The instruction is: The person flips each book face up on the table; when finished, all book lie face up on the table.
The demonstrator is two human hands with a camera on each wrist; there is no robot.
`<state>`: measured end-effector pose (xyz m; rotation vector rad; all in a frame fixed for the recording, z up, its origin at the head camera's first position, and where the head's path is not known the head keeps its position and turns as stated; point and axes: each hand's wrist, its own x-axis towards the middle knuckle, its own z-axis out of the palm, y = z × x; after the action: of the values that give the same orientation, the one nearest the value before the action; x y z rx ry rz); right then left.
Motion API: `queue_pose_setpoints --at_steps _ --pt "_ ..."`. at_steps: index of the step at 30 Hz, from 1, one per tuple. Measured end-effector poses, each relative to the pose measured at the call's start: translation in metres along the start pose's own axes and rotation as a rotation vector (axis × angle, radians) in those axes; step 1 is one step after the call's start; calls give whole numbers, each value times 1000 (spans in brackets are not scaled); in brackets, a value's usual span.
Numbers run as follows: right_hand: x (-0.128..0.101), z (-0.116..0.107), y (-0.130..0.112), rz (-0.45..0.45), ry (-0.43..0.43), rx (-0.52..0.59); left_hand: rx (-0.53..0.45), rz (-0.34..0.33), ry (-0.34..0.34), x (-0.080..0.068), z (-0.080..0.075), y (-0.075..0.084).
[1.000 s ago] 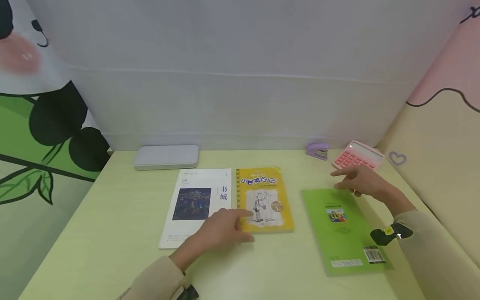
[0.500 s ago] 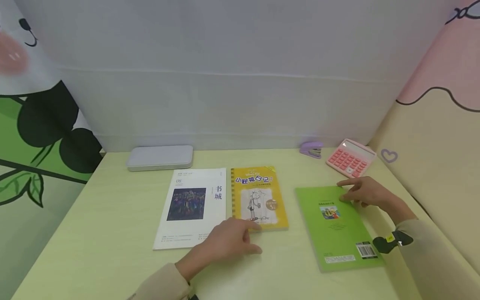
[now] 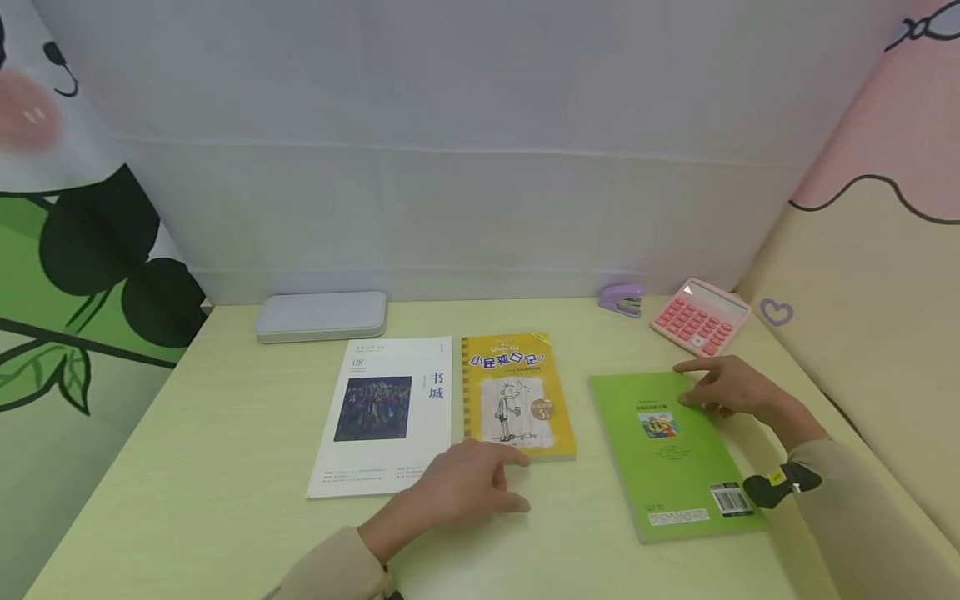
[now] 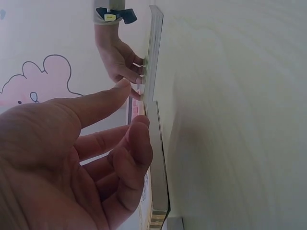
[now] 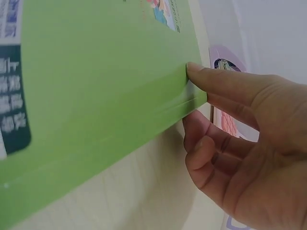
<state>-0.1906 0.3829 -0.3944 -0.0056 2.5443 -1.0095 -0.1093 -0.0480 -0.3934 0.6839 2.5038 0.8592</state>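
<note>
A yellow comic-style book lies face up mid-table. My left hand is over its near edge, thumb and index finger apart, other fingers loosely bent. In the left wrist view, the fingertips are close beside the yellow book's edge; contact is unclear. A green book with a barcode lies flat to the right. My right hand pinches its far right corner, the thumb on the cover and the other fingers round the edge. A white magazine lies left of the yellow book, partly behind my left hand.
At the back left of the table lies a pale flat case. A purple stapler and a pink calculator are at the back right. A white panel stands behind, with a wall at right.
My left hand has shifted slightly toward me and to the right, uncovering more of the magazine. The right thumb has come onto the green book's corner. The camera view has turned slightly right.
</note>
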Motion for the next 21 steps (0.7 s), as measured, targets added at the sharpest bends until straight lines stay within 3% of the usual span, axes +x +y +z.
queue_pose_setpoints --at_steps 9,21 --pt "-9 1 1 23 9 3 30 32 -11 5 4 4" --pt "-26 7 10 53 47 5 65 34 -24 18 14 23"
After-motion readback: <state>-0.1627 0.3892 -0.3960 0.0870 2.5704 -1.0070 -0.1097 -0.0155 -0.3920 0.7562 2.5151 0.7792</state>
